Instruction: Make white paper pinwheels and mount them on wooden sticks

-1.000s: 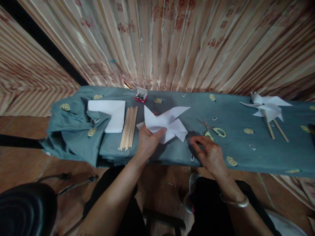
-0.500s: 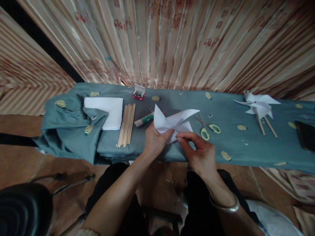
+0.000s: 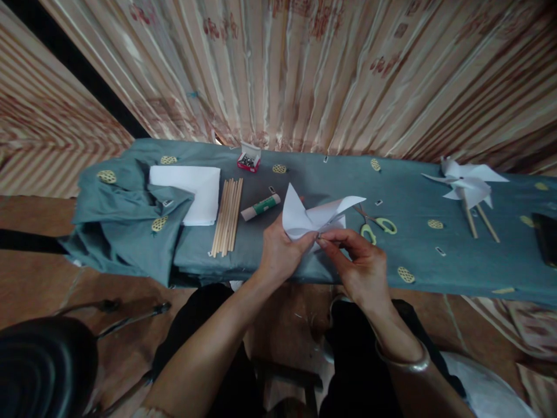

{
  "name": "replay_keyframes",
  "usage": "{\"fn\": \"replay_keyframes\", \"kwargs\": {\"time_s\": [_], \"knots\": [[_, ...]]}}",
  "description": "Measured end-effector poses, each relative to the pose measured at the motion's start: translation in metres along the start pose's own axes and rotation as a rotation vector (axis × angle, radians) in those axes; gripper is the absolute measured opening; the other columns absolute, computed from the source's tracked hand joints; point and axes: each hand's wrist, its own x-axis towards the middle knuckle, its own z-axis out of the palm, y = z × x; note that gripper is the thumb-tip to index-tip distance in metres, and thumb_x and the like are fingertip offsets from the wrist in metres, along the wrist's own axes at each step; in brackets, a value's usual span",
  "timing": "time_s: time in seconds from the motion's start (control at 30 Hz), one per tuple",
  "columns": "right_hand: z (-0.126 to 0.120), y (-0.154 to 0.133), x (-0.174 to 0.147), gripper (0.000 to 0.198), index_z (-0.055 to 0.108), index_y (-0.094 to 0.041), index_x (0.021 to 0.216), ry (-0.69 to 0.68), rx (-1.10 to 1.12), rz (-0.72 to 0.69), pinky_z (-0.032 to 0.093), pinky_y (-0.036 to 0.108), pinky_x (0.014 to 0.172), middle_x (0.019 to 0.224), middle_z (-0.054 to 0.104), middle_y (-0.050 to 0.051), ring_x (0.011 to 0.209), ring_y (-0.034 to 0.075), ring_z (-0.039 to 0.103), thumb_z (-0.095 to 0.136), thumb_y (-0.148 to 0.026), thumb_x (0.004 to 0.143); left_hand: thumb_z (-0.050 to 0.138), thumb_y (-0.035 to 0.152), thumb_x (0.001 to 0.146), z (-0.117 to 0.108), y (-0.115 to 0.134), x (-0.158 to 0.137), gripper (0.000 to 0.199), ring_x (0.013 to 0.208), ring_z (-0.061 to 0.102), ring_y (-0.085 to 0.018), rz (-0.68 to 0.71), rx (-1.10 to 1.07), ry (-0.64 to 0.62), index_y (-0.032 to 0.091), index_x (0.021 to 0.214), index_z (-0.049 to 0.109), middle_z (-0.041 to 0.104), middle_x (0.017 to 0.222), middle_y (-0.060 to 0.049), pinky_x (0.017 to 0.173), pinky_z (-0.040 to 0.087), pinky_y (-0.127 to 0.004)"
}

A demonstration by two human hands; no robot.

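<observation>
My left hand (image 3: 282, 248) is closed on a white paper pinwheel (image 3: 314, 216), its thumb lying near the middle of the folded blades. Close to that thumb, my right hand (image 3: 357, 259) pinches a small dark, metallic-looking pin (image 3: 319, 236) between thumb and forefinger at the paper; its exact shape is too small to tell. The pinwheel is held above the table edge, with its blades curling up and to the right. Scissors (image 3: 376, 225) with yellow-green handles lie just right of the paper. A glue stick (image 3: 261, 206) with a green label lies to the left.
On the cloth-covered table (image 3: 418, 255) are a bundle of wooden sticks (image 3: 227, 217), folded white paper (image 3: 204, 194) and a small red box (image 3: 249, 159) of metal pins. Two pinwheels on sticks (image 3: 470, 183) lie at the right, near a dark phone-like object (image 3: 545, 238). A black stool (image 3: 47, 366) stands lower left.
The pinwheel is tipped more toward me, and my right fingertips have come up against my left thumb at the paper. The view has shifted slightly.
</observation>
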Motion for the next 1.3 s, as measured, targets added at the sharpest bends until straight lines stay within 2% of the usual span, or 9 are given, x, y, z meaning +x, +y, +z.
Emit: {"fn": "replay_keyframes", "kwargs": {"time_s": [0.27, 0.53, 1.3], "knots": [[-0.0040, 0.0038, 0.0016, 0.005, 0.070, -0.023, 0.082, -0.028, -0.013, -0.021, 0.047, 0.028, 0.069, 0.074, 0.069, -0.002, 0.070, 0.014, 0.058, 0.067, -0.027, 0.081, 0.073, 0.018, 0.070, 0.0001, -0.0002, -0.0024, 0.059, 0.094, 0.067, -0.020, 0.021, 0.001, -0.022, 0.017, 0.127, 0.058, 0.072, 0.110, -0.006, 0.085, 0.051, -0.030], [-0.0056, 0.0054, 0.0035, 0.005, 0.071, -0.023, 0.080, -0.039, -0.002, -0.001, 0.046, 0.029, 0.068, 0.073, 0.068, -0.001, 0.068, 0.015, 0.057, 0.067, -0.028, 0.080, 0.073, 0.019, 0.071, -0.0007, -0.0023, -0.0025, 0.052, 0.099, 0.066, -0.021, 0.054, 0.024, -0.039, 0.019, 0.122, 0.062, 0.071, 0.114, -0.006, 0.089, 0.050, -0.032], [-0.0072, 0.0072, 0.0047, 0.007, 0.071, -0.023, 0.079, -0.067, 0.021, 0.003, 0.048, 0.029, 0.067, 0.073, 0.069, -0.001, 0.067, 0.015, 0.058, 0.067, -0.029, 0.079, 0.072, 0.019, 0.070, -0.0017, -0.0020, -0.0026, 0.052, 0.098, 0.067, -0.022, 0.006, -0.002, -0.076, 0.017, 0.121, 0.063, 0.072, 0.111, -0.006, 0.087, 0.051, -0.032]]}}
